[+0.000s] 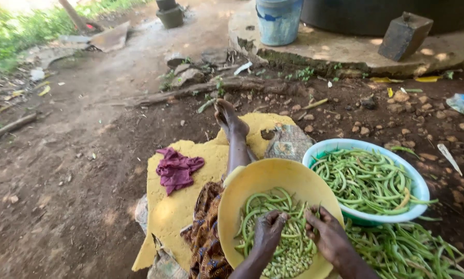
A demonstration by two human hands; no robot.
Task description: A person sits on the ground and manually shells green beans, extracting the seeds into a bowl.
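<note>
Green bean pod (314, 213) sits pinched between both hands over the yellow bowl (252, 181), held just above the pile inside. Pod's long axis runs roughly upright to slightly tilted, tip poking up between the two thumbs; hard to tell its full length, most is covered. Left hand (269, 230) grip is closed, fingers curled on the pod's near-left side, knuckles toward camera. Right hand (329, 235) grip also closed on the same pod from the right, thumb up by the tip. Both hands equally near, touching or nearly touching each other at the pod.

Under the hands: shelled pale beans (289, 258) heaped at the bowl's near side, whole pods (263, 206) lying curved along the far-left inside. Bowl rests on the person's lap, patterned cloth (206, 232) beneath.

Right of it, just beside: teal-rimmed basin (314, 150) full of long green pods. More loose pods (413, 253) on the ground near right. Outstretched leg and foot (229, 119) on a yellow mat (175, 206), purple rag (178, 168) on it. Blue bucket (278, 20) far back on a concrete slab.
</note>
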